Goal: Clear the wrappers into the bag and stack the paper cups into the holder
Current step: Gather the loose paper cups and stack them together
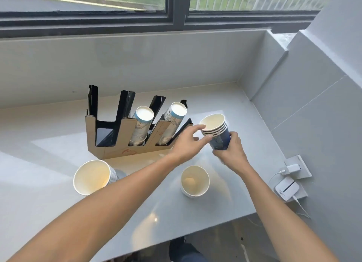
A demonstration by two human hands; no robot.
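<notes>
A cardboard-fronted black cup holder (109, 144) stands on the white counter with three slots. Its left slot is empty; the middle slot (142, 124) and right slot (172, 122) each hold an upside-down stack of paper cups. To the holder's right, my right hand (232, 152) grips the blue base of a short nested cup stack (215, 128), mouth tilted toward me. The fingers of my left hand (188, 142) pinch the rims of that same stack. No wrappers or bag are in view.
A taller nested cup stack (93, 176) stands at the front left, and a single white cup (195, 181) at the front centre. A wall socket with a white charger (293, 168) and a small white device (287, 189) sit at the right edge. The counter (49, 183) ends near my body.
</notes>
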